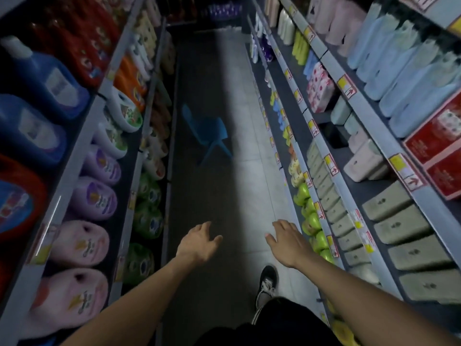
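I look down a narrow, dim shop aisle with both arms stretched out ahead of me over the tiled floor (239, 151). My left hand (198, 242) hangs in the air with relaxed fingers and holds nothing. My right hand (287, 239) is also empty, its fingers spread loosely, close to the lower right shelf edge but not touching it. One foot in a black-and-white sneaker (267, 285) is stepped forward beneath my right arm.
A small blue plastic chair (208, 132) stands in the aisle ahead. Left shelves (74, 186) carry blue, purple, pink and green detergent jugs. Right shelves (354, 196) hold tissue packs, red boxes, pale bottles and green bottles (310, 216) low down.
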`<state>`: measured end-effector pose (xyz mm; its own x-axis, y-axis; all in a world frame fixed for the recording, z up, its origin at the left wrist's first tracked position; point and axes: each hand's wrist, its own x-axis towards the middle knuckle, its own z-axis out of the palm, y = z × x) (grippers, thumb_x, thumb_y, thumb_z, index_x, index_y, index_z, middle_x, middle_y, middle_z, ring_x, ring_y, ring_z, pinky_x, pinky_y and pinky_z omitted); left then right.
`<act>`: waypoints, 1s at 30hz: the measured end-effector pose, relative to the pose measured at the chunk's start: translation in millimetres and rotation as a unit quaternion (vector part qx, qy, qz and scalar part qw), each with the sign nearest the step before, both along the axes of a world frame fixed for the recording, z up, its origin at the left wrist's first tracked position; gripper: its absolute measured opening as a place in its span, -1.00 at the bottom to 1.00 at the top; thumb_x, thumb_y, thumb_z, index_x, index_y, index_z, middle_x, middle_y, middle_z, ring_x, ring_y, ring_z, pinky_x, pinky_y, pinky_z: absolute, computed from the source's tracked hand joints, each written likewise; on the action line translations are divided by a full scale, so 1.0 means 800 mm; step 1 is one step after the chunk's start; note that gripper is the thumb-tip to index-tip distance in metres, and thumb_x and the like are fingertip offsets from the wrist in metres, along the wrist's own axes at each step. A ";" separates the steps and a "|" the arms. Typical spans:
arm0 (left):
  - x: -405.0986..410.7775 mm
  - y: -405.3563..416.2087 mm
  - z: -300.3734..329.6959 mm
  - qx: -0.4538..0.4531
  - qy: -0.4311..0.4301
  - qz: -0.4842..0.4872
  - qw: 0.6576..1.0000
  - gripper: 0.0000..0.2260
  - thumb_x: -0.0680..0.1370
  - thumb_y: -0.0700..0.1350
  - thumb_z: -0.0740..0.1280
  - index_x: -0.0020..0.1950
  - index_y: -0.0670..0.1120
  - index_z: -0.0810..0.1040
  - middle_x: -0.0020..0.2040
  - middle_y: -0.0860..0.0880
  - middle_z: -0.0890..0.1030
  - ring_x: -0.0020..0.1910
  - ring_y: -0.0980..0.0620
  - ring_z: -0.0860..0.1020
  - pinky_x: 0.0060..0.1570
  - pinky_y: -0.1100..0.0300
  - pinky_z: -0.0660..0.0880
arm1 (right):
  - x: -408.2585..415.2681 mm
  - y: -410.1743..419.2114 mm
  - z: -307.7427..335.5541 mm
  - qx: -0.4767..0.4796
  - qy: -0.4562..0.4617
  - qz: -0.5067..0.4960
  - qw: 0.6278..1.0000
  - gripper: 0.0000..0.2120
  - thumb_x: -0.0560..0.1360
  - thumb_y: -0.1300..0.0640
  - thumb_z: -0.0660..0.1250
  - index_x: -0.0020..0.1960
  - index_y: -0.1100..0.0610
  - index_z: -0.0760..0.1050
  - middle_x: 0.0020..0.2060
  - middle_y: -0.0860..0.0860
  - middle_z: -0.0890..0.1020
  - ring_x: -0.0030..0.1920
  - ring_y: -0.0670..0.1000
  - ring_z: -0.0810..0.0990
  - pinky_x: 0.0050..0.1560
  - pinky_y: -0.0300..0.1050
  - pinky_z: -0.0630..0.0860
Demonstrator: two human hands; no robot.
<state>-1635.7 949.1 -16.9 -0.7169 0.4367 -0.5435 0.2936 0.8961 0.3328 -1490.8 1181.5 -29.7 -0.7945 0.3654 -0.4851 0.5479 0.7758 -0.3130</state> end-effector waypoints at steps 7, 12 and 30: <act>-0.081 0.133 0.011 -0.005 0.027 -0.003 1.000 -0.37 0.67 0.23 0.20 0.67 -0.01 0.18 0.59 -0.09 0.36 0.55 -0.11 0.35 0.51 -0.01 0.34 | -0.106 0.129 0.007 0.000 -0.004 0.013 1.000 -0.42 0.71 -0.18 0.00 0.60 0.15 0.24 0.56 0.08 0.30 0.54 0.15 0.25 0.51 0.07 0.28; -0.130 0.195 0.013 -0.014 0.015 -0.001 1.000 -0.36 0.67 0.23 0.19 0.67 -0.04 0.18 0.59 -0.11 0.35 0.55 -0.13 0.33 0.51 -0.03 0.32 | -0.168 0.193 0.002 0.010 -0.018 0.046 0.999 -0.40 0.71 -0.20 -0.02 0.60 0.14 0.23 0.55 0.08 0.32 0.52 0.15 0.28 0.50 0.07 0.30; -0.400 0.289 -0.007 -0.003 -0.030 0.022 0.999 -0.36 0.67 0.23 0.18 0.68 -0.04 0.16 0.62 -0.12 0.31 0.58 -0.14 0.29 0.54 -0.03 0.29 | -0.426 0.275 -0.020 0.039 -0.077 0.109 0.990 -0.43 0.71 -0.18 -0.02 0.58 0.14 0.26 0.53 0.10 0.33 0.51 0.14 0.30 0.50 0.05 0.30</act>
<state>-1955.8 1180.5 -22.5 -0.7017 0.4017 -0.5884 0.2331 0.9099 0.3432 -1831.5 1401.9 -46.0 -0.7772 0.2339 -0.5842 0.4009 0.8996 -0.1732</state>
